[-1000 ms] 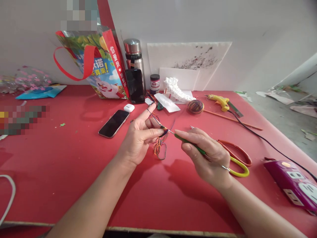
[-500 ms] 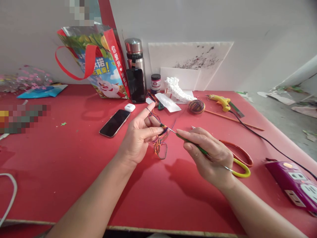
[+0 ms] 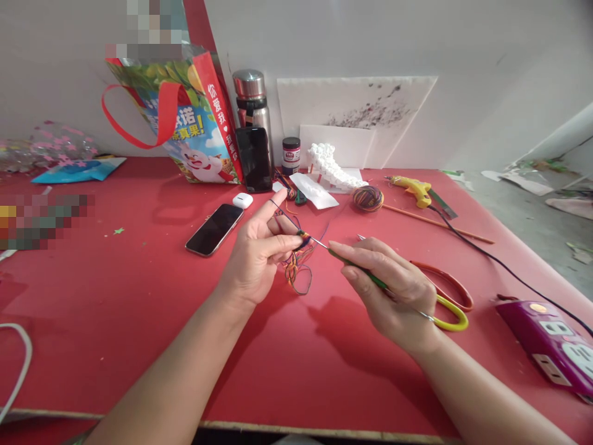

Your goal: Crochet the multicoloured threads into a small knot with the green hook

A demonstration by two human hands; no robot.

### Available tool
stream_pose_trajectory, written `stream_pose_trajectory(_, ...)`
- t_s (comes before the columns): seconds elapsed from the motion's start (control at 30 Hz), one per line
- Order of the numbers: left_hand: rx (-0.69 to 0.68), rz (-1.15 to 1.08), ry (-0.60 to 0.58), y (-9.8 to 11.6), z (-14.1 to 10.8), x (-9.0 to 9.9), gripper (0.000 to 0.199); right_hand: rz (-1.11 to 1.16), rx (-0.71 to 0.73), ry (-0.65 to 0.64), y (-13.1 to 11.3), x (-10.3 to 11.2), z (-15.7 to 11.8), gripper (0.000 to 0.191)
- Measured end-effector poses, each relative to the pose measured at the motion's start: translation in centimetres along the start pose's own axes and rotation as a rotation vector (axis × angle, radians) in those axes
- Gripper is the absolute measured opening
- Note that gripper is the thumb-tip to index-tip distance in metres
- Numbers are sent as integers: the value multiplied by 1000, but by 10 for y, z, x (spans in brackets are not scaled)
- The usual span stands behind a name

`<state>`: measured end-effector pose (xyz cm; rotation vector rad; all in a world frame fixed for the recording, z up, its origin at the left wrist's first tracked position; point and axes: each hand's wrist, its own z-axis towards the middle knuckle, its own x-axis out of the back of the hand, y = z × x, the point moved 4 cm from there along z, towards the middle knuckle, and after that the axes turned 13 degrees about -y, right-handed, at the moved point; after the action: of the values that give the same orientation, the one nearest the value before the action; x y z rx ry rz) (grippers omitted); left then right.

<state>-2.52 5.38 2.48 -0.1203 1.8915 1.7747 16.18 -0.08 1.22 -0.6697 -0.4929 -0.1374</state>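
Between thumb and fingers, my left hand pinches a small piece of multicoloured crochet work. A dark strand of yarn runs over its raised index finger. My right hand is closed around the green handle of a crochet hook, whose metal shaft reaches into the crochet work. Loose orange and dark yarn ends dangle below the left hand. Behind the hands rests the multicoloured yarn ball. Scissors with a yellow and a red handle lie partly hidden under my right hand.
A phone and a white earbud case lie left of the hands. Farther back stand a bag, a steel flask and a jar. A yellow glue gun and purple power strip are at right.
My left hand and the crochet work have shifted very slightly to the left. The hook stays in the work, and my right hand has barely moved.
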Motion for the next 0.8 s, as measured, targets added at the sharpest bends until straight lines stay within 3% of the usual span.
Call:
stream_pose_trajectory(0.27, -31, 17, -7, -1, -1, 1, 109, -40, -8, 5, -1, 1, 1, 42)
stream_pose_trajectory(0.53, -160, 156, 7, 1, -4, -1, 106, -25, -69, 23, 1, 1, 2, 36)
stream_pose_trajectory(0.8, 3, -13, 28, -3, 1, 3, 111, -101, -8, 2, -3, 1, 2, 41)
